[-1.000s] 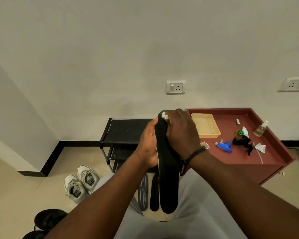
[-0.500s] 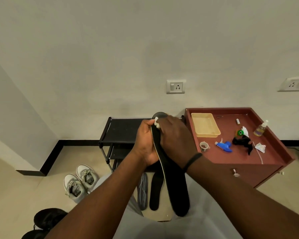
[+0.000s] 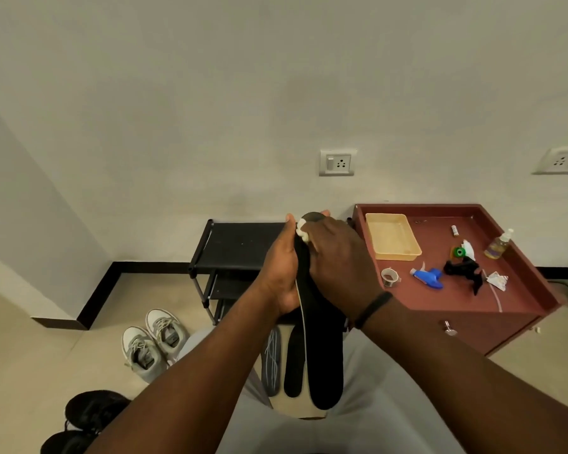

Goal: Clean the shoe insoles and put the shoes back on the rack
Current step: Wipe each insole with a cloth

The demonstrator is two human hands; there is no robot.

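Both hands work one black insole (image 3: pixel 322 348) upright before the chest: the left hand (image 3: pixel 284 273) grips its edge while the right hand (image 3: pixel 336 257), pinching a white wad (image 3: pixel 303 231), has slid back to the toe, so wiping continues.

A yellow tray (image 3: pixel 392 236), small cup (image 3: pixel 389 276), blue sprayer head (image 3: pixel 427 278) and clear bottle (image 3: pixel 499 244) are being displayed on the red cabinet (image 3: pixel 518 291).

rack (image 3: pixel 240 245) left of cabinet (image 3: pixel 512 309)
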